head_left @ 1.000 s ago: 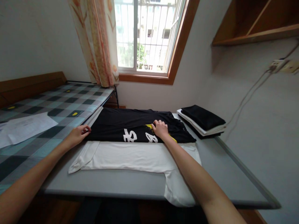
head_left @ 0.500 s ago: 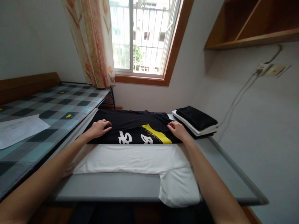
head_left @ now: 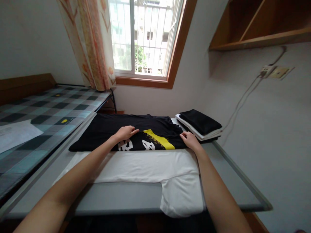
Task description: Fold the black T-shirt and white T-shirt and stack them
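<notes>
A black T-shirt (head_left: 116, 121) with white lettering and a yellow band lies spread across the grey tabletop, its near part folded over. My left hand (head_left: 126, 133) rests at the middle of it, thumb and fingers closed on the cloth beside the yellow band. At the shirt's right end, my right hand (head_left: 190, 140) pinches the black fabric near the sleeve. Closer to me, partly beneath the black shirt, is a white T-shirt (head_left: 145, 165). Its sleeve drapes over the table's front edge, and my left forearm covers part of its left side.
A stack of folded clothes (head_left: 200, 122), black on top and white below, sits at the table's back right. To the left is a bed with a checked mattress (head_left: 73, 105) and a paper sheet (head_left: 20, 134). A wooden shelf (head_left: 264, 42) juts from the right wall above cables.
My left hand has slid right, from the black shirt's left part to its middle. My right hand has shifted slightly nearer to me along the right end. The view has turned a little.
</notes>
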The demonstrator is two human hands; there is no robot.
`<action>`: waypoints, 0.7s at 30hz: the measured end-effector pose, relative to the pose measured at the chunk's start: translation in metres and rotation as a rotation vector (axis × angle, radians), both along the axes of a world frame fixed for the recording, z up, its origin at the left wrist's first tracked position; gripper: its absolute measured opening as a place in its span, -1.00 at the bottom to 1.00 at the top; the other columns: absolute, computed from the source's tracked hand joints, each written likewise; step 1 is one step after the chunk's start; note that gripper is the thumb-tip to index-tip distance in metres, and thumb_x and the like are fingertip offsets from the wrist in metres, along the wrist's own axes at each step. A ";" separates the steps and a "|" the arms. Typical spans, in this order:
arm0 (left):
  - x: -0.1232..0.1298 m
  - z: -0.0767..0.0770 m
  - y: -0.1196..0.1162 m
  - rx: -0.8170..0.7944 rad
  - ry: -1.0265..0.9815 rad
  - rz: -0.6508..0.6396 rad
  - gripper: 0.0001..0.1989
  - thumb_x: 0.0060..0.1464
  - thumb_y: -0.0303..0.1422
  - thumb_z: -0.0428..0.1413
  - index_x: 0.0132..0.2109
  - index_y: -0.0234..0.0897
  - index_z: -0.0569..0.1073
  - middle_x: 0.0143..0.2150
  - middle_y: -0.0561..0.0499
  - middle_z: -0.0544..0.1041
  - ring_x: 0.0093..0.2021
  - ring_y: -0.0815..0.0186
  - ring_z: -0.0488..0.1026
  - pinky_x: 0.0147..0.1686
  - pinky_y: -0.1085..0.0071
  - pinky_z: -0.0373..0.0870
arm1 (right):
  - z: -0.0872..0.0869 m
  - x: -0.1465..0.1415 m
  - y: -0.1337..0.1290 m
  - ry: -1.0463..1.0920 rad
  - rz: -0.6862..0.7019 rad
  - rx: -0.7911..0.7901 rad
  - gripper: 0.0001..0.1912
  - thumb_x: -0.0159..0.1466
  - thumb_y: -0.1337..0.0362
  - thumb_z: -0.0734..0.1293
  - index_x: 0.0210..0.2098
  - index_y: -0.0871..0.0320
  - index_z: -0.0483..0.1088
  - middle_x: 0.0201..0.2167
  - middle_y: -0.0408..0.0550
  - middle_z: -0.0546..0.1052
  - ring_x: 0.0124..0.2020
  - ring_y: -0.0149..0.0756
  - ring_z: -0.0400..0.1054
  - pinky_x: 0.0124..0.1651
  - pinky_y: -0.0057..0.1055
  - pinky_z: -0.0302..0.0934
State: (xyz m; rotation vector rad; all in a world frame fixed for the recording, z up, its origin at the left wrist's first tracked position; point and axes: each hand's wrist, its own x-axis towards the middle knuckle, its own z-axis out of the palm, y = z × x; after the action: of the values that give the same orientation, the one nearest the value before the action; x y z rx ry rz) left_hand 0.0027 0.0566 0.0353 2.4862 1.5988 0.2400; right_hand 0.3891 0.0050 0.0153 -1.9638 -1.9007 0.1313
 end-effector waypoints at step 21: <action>0.050 -0.019 0.033 -0.085 -0.308 -0.151 -0.46 0.07 -0.10 0.15 0.14 -0.27 0.45 -0.23 -0.06 0.55 -0.27 0.26 0.45 -0.30 0.42 0.29 | -0.013 0.014 0.007 0.422 0.015 0.010 -0.75 0.11 0.11 0.36 -0.45 0.17 0.55 -0.39 0.02 0.63 -0.31 -0.15 0.50 -0.22 -0.34 0.31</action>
State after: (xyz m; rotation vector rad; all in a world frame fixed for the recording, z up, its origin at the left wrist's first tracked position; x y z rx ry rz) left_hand 0.0525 0.0898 0.0165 2.3531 1.2680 0.4943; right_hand 0.4031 0.0116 0.0025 -1.7452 -1.6345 0.4974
